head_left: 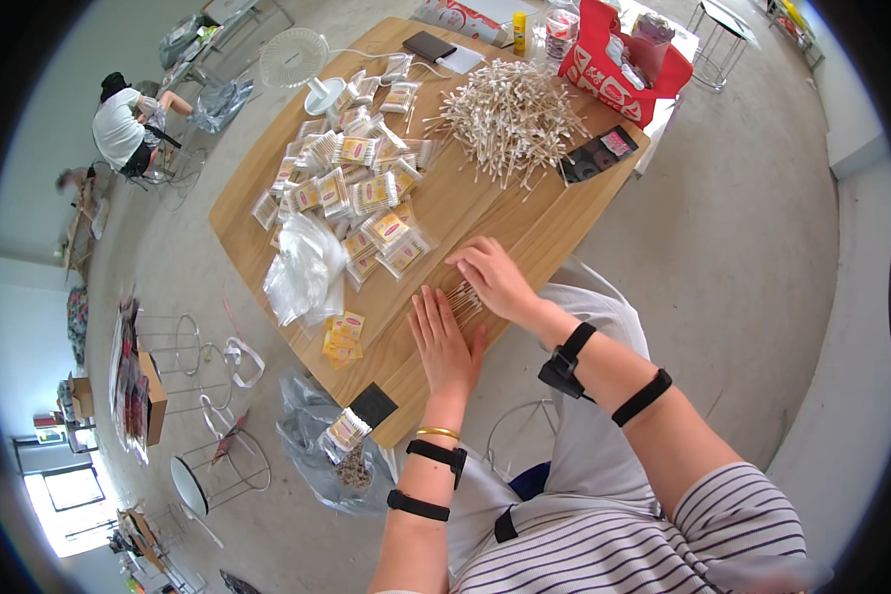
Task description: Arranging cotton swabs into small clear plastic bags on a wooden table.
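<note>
A small row of cotton swabs [464, 301] lies on the wooden table [510, 220] near its front edge, between my two hands. My left hand [444, 342] is open and flat on the tabletop, fingers stretched out along the left side of the swabs. Over their far right side arches my right hand [495, 280], its fingers loosely bent and a little apart; its thumb is mostly hidden. Farther back spreads a big loose heap of cotton swabs [510, 119]. Left of it are many small clear packs of swabs [374, 191] with yellow labels.
Clear plastic bags [305, 267] and yellow cards [344, 337] lie at the table's left. Behind stand a white fan [295, 59], a dark wallet [429, 46], a glue stick [520, 32] and a red bag [619, 64]. A plastic bag [302, 436] hangs below the near left edge.
</note>
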Motion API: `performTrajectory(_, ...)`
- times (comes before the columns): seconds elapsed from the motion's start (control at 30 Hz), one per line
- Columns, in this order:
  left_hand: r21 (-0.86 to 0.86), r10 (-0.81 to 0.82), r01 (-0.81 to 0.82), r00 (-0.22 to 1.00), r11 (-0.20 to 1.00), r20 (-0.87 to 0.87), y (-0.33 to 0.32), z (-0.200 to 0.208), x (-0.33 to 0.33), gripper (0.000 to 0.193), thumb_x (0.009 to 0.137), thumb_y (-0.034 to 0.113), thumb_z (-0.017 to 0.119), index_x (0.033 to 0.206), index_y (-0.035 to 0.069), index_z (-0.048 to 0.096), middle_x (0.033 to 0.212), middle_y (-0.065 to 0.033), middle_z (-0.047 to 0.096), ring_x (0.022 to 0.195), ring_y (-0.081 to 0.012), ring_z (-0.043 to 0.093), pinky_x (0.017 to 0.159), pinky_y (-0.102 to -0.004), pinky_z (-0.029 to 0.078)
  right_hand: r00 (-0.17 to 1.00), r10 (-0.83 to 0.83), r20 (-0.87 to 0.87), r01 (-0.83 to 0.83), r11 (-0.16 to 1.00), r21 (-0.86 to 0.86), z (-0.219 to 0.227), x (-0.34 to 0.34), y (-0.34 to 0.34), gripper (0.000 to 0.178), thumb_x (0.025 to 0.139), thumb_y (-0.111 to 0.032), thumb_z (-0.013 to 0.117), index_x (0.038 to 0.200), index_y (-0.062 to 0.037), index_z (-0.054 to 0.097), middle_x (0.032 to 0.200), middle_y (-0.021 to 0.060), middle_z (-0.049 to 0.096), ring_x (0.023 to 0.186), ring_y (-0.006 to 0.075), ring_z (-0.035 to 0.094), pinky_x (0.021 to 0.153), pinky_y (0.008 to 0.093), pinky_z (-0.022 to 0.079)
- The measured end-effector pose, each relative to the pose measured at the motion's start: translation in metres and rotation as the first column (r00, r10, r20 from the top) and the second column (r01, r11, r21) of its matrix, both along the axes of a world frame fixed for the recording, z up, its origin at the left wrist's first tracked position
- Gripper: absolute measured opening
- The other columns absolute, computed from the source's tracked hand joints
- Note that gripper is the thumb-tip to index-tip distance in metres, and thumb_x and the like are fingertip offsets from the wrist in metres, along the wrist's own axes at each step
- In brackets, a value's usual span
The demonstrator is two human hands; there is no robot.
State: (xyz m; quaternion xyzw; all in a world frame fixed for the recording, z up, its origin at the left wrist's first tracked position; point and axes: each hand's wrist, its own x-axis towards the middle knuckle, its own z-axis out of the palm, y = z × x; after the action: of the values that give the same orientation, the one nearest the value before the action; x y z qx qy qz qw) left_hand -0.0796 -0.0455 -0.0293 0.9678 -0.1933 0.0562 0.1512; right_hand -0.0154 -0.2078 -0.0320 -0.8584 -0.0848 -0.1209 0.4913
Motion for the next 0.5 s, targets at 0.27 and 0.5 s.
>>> performTrajectory(0.27,-0.157,-0.006,-0.004,0.998,0.988,-0.062,0.012,-0.011,0.000,0.086,0.094,0.038,0.062,0.155,-0.008,0.021,0.162,-0.0281,0.022,0.153,-0.0440,0.015,0.125,-0.0565,0.013,0.998,0.057,-0.041,-0.042,0.952,0.303,0.005,-0.014,0.046,0.024,0.100,-0.010,0.048,0.116,-0.0038,0.064,0.121,0.0174,0.058,0.121,0.0354,0.052,0.106,0.0415,0.042)
performTrajectory(0.5,0.051,0.039,-0.040,0.999,0.998,0.012,0.000,0.003,-0.002,0.090,0.095,0.043,0.060,0.155,-0.010,0.019,0.163,-0.0287,0.021,0.154,-0.0428,0.015,0.125,-0.0565,0.010,0.951,-0.294,0.098,0.277,0.948,0.157,0.003,-0.014,-0.010,0.017,0.098,-0.007,0.055,0.114,-0.0046,0.063,0.116,0.0158,0.059,0.113,0.0356,0.056,0.094,0.0424,0.047)
